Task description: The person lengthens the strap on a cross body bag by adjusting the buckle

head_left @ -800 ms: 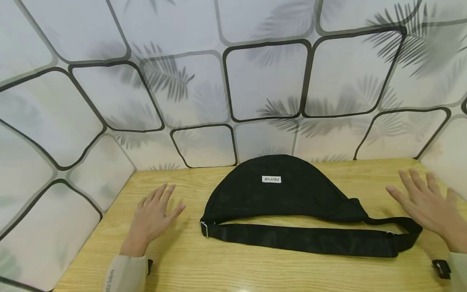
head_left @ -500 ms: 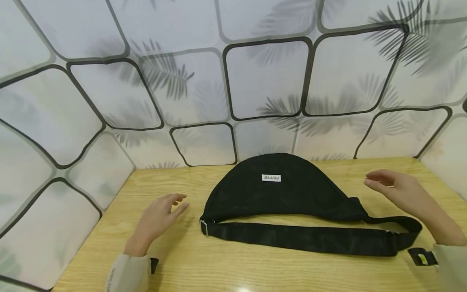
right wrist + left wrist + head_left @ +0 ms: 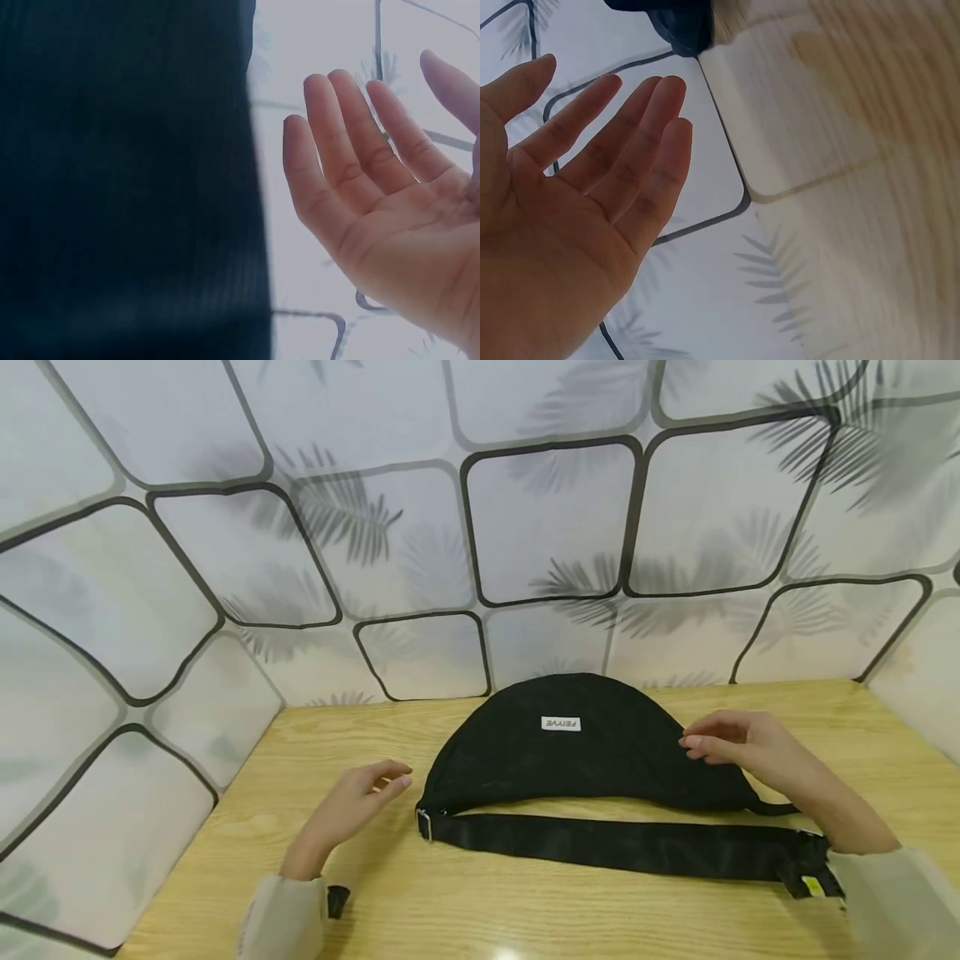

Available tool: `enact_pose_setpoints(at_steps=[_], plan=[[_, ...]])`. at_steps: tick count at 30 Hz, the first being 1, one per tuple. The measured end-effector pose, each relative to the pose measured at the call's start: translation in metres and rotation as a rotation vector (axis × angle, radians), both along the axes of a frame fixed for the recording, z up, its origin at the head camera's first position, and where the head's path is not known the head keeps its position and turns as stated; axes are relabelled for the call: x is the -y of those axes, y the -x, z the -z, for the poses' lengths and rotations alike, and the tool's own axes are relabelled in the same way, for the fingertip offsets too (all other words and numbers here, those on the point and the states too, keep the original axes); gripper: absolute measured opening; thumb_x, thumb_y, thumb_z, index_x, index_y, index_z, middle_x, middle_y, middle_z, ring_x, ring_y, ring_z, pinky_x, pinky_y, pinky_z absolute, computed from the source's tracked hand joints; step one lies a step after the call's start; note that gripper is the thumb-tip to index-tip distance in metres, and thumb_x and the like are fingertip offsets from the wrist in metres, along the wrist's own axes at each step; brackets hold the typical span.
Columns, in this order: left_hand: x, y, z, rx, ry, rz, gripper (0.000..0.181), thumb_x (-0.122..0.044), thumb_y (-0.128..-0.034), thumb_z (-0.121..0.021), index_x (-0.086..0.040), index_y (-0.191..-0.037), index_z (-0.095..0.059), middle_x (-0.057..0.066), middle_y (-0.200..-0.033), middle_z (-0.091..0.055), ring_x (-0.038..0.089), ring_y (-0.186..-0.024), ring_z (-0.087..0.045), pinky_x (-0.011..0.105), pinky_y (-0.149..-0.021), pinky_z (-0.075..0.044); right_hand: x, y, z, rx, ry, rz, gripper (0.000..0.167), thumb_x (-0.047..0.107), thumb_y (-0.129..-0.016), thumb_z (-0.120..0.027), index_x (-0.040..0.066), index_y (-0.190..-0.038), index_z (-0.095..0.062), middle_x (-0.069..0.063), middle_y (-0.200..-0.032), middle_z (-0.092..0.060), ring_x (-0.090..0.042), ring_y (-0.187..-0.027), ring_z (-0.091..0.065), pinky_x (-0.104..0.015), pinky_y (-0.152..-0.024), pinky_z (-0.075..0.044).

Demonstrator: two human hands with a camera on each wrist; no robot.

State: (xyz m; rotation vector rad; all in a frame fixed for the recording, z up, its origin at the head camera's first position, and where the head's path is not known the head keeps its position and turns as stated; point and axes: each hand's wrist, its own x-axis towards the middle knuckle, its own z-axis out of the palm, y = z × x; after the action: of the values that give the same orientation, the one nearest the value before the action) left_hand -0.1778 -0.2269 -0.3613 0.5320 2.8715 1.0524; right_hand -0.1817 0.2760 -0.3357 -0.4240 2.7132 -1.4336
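A black half-moon bag [image 3: 570, 752] with a small white label lies on the table, its black strap [image 3: 615, 846] stretched along the near side. My left hand [image 3: 348, 810] hovers left of the bag's buckle end, fingers loosely bent and holding nothing. Over the bag's right end hangs my right hand [image 3: 765, 760], relaxed, with nothing in it. In the left wrist view the left hand [image 3: 592, 187] shows its bare palm, with a dark edge of the bag [image 3: 682, 26] above. The right wrist view has the right hand [image 3: 382, 195] beside the dark bag [image 3: 127, 180].
The wooden table [image 3: 420, 910] meets a patterned cloth wall [image 3: 405, 543] just behind the bag, and the cloth also rises along the left side. A metal strap buckle [image 3: 424, 825] lies at the bag's left end.
My right hand has moved left from beyond the strap to over the bag's right end, its fingers bending from a spread pose. My left hand has shifted slightly right, toward the bag. The bag has not moved.
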Motion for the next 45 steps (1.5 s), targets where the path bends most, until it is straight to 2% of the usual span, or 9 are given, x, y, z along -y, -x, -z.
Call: enact_pose_setpoints(at_steps=[3, 7, 11, 21, 24, 28, 32, 39, 45], plan=[[-0.002, 0.001, 0.0, 0.035, -0.043, 0.01, 0.037, -0.024, -0.1064, -0.057, 0.005, -0.128, -0.065, 0.013, -0.111, -0.071, 0.026, -0.094, -0.068, 0.042, -0.08, -0.055, 0.01, 0.002, 0.001, 0.024, 0.055, -0.046, 0.033, 0.015, -0.104, -0.06, -0.011, -0.124, -0.061, -0.018, -0.115, -0.07, -0.009, -0.092, -0.069, -0.029, -0.08, -0.057], [-0.002, 0.001, 0.001, 0.091, -0.099, 0.025, 0.038, -0.023, -0.1065, -0.056, 0.009, -0.126, -0.063, 0.009, -0.089, -0.07, 0.022, -0.077, -0.066, 0.034, -0.068, -0.053, 0.026, 0.006, 0.004, 0.061, 0.108, -0.11, 0.031, 0.013, -0.104, -0.06, -0.013, -0.123, -0.061, -0.021, -0.116, -0.069, -0.012, -0.093, -0.069, -0.03, -0.081, -0.057], [-0.002, 0.0, 0.002, 0.146, -0.12, 0.024, 0.039, -0.025, -0.1069, -0.056, 0.009, -0.125, -0.063, 0.006, -0.079, -0.066, 0.022, -0.072, -0.063, 0.032, -0.065, -0.049, 0.041, 0.009, 0.006, 0.089, 0.143, -0.162, 0.029, 0.011, -0.103, -0.061, -0.013, -0.12, -0.062, -0.023, -0.117, -0.068, -0.014, -0.094, -0.07, -0.031, -0.081, -0.057], [-0.004, -0.003, 0.004, 0.292, -0.241, 0.028, 0.041, -0.022, -0.1073, -0.055, 0.014, -0.127, -0.059, 0.012, -0.094, -0.07, 0.026, -0.085, -0.069, 0.04, -0.079, -0.059, 0.071, 0.016, 0.007, 0.141, 0.184, -0.266, 0.029, 0.012, -0.102, -0.063, -0.013, -0.117, -0.063, -0.028, -0.116, -0.067, -0.022, -0.096, -0.071, -0.033, -0.082, -0.058], [-0.004, -0.003, 0.004, 0.313, -0.243, 0.027, 0.043, -0.023, -0.1075, -0.054, 0.015, -0.128, -0.057, 0.012, -0.093, -0.069, 0.027, -0.086, -0.07, 0.04, -0.081, -0.058, 0.08, 0.017, 0.008, 0.164, 0.19, -0.275, 0.031, 0.015, -0.1, -0.066, -0.011, -0.118, -0.064, -0.026, -0.115, -0.068, -0.029, -0.097, -0.071, -0.035, -0.083, -0.058], [-0.004, -0.003, 0.004, 0.329, -0.239, 0.045, 0.045, -0.024, -0.1082, -0.053, 0.016, -0.129, -0.056, 0.013, -0.092, -0.071, 0.027, -0.083, -0.07, 0.039, -0.076, -0.059, 0.091, 0.018, 0.009, 0.183, 0.186, -0.279, 0.034, 0.017, -0.099, -0.067, -0.011, -0.119, -0.064, -0.023, -0.112, -0.07, -0.034, -0.098, -0.069, -0.038, -0.085, -0.057], [-0.004, -0.001, 0.003, 0.35, -0.248, 0.063, 0.047, -0.024, -0.1089, -0.051, 0.018, -0.13, -0.053, 0.015, -0.093, -0.072, 0.029, -0.081, -0.072, 0.04, -0.072, -0.06, 0.1, 0.019, 0.01, 0.193, 0.174, -0.293, 0.036, 0.019, -0.099, -0.067, -0.011, -0.119, -0.064, -0.021, -0.111, -0.07, -0.032, -0.098, -0.069, -0.041, -0.086, -0.056], [-0.008, 0.002, 0.002, 0.394, -0.262, 0.059, 0.047, -0.023, -0.1094, -0.05, 0.018, -0.131, -0.052, 0.014, -0.093, -0.071, 0.031, -0.082, -0.072, 0.041, -0.072, -0.06, 0.119, 0.022, 0.014, 0.228, 0.181, -0.345, 0.036, 0.021, -0.1, -0.067, -0.009, -0.119, -0.066, -0.018, -0.114, -0.07, -0.031, -0.102, -0.067, -0.044, -0.089, -0.055], [-0.009, 0.001, 0.003, 0.4, -0.261, 0.06, 0.046, -0.022, -0.1101, -0.047, 0.018, -0.132, -0.051, 0.013, -0.092, -0.071, 0.032, -0.082, -0.072, 0.043, -0.073, -0.06, 0.135, 0.023, 0.019, 0.266, 0.191, -0.393, 0.034, 0.018, -0.1, -0.066, -0.01, -0.12, -0.065, -0.018, -0.114, -0.07, -0.03, -0.103, -0.067, -0.044, -0.089, -0.056]])
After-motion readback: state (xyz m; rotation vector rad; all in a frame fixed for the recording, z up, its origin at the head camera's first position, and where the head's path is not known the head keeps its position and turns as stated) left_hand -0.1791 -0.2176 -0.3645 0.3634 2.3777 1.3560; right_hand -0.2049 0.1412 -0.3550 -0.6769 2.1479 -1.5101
